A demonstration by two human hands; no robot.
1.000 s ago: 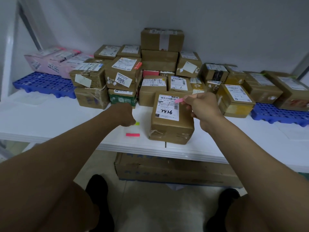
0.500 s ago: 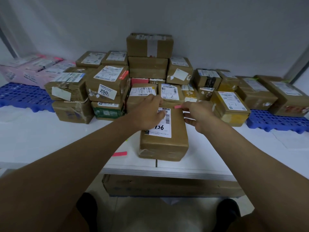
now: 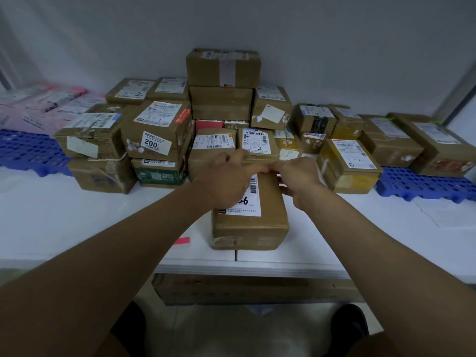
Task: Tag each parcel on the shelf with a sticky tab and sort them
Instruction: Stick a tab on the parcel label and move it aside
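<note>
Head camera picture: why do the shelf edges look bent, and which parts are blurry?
Head view: the wide-angle lens bows the shelf and stretches both forearms toward the corners; the pink parcels at far left are smeared, while the label on the front parcel stays fairly readable; lighting is dim and even, without glare.

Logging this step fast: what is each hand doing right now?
Left hand: curled fingers on the front parcel, at its far edge.
Right hand: pinches the pink tab at that edge.
</note>
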